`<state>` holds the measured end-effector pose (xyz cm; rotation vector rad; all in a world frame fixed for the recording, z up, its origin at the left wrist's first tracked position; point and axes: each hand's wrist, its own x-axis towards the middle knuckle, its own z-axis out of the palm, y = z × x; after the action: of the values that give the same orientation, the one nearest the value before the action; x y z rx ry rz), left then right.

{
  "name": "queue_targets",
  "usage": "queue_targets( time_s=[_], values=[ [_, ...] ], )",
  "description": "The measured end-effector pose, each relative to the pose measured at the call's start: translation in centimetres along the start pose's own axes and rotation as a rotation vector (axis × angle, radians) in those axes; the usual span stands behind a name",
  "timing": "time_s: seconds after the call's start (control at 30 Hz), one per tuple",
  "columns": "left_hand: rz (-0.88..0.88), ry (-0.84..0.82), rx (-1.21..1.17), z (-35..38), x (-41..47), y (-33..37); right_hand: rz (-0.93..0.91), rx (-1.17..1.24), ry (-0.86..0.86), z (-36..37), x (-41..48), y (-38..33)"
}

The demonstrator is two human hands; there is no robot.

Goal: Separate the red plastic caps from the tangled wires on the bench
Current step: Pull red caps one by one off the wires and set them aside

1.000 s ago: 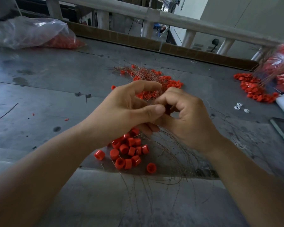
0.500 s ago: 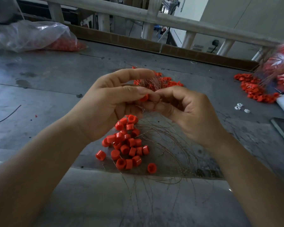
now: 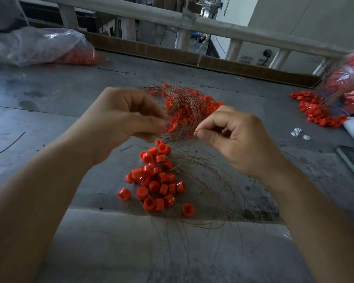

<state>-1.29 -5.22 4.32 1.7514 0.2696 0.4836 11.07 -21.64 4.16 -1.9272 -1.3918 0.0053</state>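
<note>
Light: dim, cool daylight reaches the bench point(image 3: 49, 94) from beyond the railing point(image 3: 213, 27).
Shadows: soft, faint beneath the loose caps point(image 3: 155, 180).
Blur: the plastic bag point(image 3: 352, 82) at the right edge smears.
Distortion: railing bows, wide-angle.

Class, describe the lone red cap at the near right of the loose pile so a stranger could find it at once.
On the grey bench, find the pile of loose red caps nearest the camera. At its near right edge, beside the bare wires, lies one cap. Unlike its neighbours, it touches no other cap.
</note>
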Motion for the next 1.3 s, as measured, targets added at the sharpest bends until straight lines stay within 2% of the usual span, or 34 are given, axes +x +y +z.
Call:
queue_targets(
  time_s=[0.07,0.17,0.27,0.7,0.87,0.97,1.13,1.3],
  values=[
    [-0.026,-0.023,0.21,-0.1,0.1,-0.3,0.043,-0.046,-0.088,0.0,0.0,0.1],
    [-0.063,-0.086,0.327,-0.1,0.2,-0.6,0.081,-0.119,-0.215,0.2,-0.1,0.4],
    [-0.077,-0.146,0.436,0.0,0.2,-0.9,0.1,-0.149,-0.268,0.4,-0.2,0.4],
    [-0.119,-0.234,0.448,0.2,0.4,-1.5,0.145,-0.187,-0.364,0.4,-0.1,0.8],
    [-0.098,-0.126,0.423,0.0,0.7,-1.8,0.16,-0.186,-0.297,0.1,0.0,1.0],
    [-0.066,-0.015,0.513,-0.2,1.2,-2.7,0.17,-0.2,-0.229,-0.1,0.0,1.1],
    [-0.063,0.08,0.66,-0.3,1.9,-4.4,0.2,-0.338,-0.341,0.3,-0.2,1.4],
    [-0.061,0.198,0.657,-0.4,3.0,-5.3,0.187,-0.337,-0.317,0.5,-0.2,1.5]
  ],
)
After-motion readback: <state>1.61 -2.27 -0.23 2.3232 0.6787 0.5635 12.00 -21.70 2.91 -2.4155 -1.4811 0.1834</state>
